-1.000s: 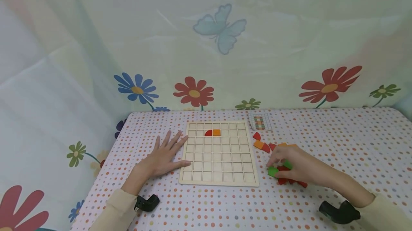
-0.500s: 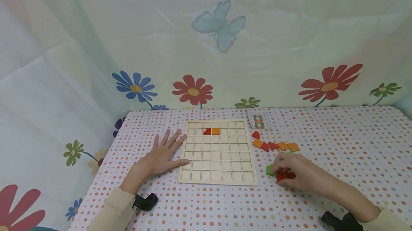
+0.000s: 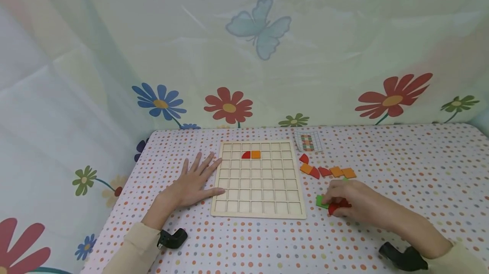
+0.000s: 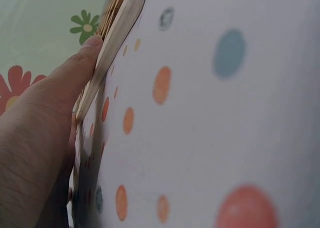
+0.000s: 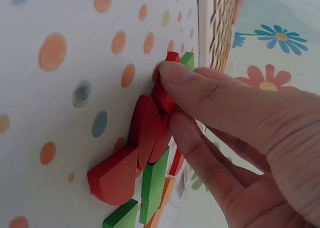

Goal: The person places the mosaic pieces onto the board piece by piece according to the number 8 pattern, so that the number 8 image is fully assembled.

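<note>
The right grip [image 3: 350, 201] grasps 1 red piece [image 5: 161, 96] between thumb and finger, over a small pile on the counter [image 3: 248, 248] to the right of the board. About it, in the right wrist view, lie at least 3 more red pieces [image 5: 146, 130], partly overlapping, and 3 green pieces [image 5: 155, 188]: 1 just beyond the fingertips, 2 at the pile's other end. How many the hand hides I cannot tell. Past the pile, toward the card, 6 loose pieces make a bent line: 3 red quarter-circles [image 3: 324, 172] and 3 orange squares [image 3: 336, 171].

The left grip [image 3: 191, 185] is released, its fingers spread, the thumb touching the left edge of the 1 wooden board [image 3: 246, 184]. The board has 7 rows of 7 cells. In row 2 from the far edge sit 1 red quarter-circle tile [image 3: 246, 155] in column 3 and 1 orange square tile [image 3: 256, 155] in column 4.

Near the board's far right corner lies 1 patterned card [image 3: 307, 142]. Behind the counter hangs a cloth [image 3: 324, 83] printed with flowers and 1 blue butterfly [image 3: 261, 30].
</note>
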Motion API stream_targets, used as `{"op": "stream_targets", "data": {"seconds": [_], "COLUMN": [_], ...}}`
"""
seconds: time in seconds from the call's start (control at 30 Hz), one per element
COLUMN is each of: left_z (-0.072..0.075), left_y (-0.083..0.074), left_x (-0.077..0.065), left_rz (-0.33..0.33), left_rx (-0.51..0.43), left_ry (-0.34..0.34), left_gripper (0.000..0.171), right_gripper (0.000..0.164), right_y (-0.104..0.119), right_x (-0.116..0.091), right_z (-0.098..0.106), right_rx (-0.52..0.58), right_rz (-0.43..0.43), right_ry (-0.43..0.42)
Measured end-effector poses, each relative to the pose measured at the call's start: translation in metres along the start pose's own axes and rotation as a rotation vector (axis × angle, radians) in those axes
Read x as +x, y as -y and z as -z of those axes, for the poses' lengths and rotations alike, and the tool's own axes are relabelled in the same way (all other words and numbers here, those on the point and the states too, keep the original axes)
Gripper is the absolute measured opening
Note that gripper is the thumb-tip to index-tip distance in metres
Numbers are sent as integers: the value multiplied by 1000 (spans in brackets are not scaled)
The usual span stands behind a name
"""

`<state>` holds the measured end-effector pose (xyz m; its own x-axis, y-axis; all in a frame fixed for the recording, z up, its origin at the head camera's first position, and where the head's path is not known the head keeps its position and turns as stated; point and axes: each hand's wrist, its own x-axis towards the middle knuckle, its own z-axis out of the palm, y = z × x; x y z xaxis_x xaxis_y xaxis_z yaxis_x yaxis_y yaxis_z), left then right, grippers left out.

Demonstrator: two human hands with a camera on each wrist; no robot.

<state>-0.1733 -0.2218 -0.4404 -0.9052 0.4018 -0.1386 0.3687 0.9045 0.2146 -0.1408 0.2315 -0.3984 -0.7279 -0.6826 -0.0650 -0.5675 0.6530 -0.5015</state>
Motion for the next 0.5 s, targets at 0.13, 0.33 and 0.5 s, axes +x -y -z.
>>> {"op": "stream_targets", "data": {"seconds": [0.13,0.33,0.5], "left_z": [0,1,0], "left_y": [0,0,0], "left_x": [1,1,1], "left_rz": [0,-6,-5], "left_rx": [0,0,-2], "left_ry": [3,1,0], "left_gripper": [94,94,94], "right_gripper": [23,23,23], "right_y": [-1,-4,-7], "right_x": [-2,-3,-4], "right_z": [0,1,0], "right_rx": [4,4,31], "right_rz": [21,31,44], "right_ry": [-11,1,-5]}}
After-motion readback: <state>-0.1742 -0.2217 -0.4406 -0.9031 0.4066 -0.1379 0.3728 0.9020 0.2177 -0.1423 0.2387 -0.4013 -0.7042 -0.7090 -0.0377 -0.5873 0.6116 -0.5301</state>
